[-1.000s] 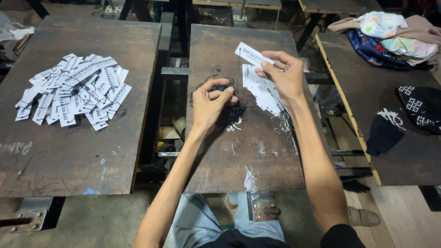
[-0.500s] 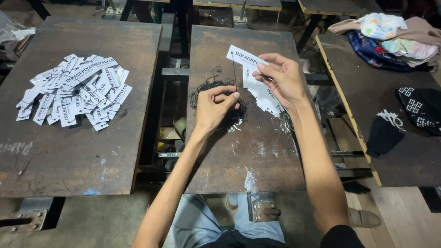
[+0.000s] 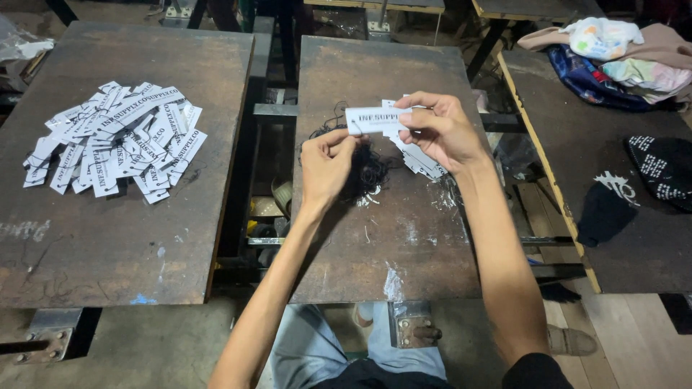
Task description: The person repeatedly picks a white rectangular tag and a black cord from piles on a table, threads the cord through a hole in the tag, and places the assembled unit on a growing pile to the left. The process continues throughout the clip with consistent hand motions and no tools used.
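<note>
- The right hand (image 3: 441,130) pinches one white paper tag (image 3: 373,119) with black print between thumb and fingers, closed tight on its right end, holding it flat above the middle board.
- The left hand (image 3: 328,164) is just below the tag's left end, its fingertips drawn together in a narrow pinch; what lies between them is too small to tell, though thin black threads (image 3: 367,171) are bunched right beside them.
- Under the right hand, a small stack of white tags (image 3: 420,162) lies on the middle board, partly hidden by the fingers.
- The middle board (image 3: 389,245) is a dark, worn, rectangular work surface with pale scuffs and bits of white scrap on it.
- To the left, on a separate board (image 3: 108,245) of the same dark, worn kind, lies a loose heap of printed tags (image 3: 115,137), well apart from both hands.
- To the right, a third board (image 3: 634,245) carries a black garment with white pattern (image 3: 659,169) and, at its far end, a pile of coloured clothes (image 3: 613,50).
- No bins or boxes show; the tags lie loose on the boards.
- Between the boards, metal frame bars (image 3: 274,112) and a dusty floor show.
- At the bottom edge, the person's knees in light blue trousers (image 3: 310,353) sit under the middle board.
</note>
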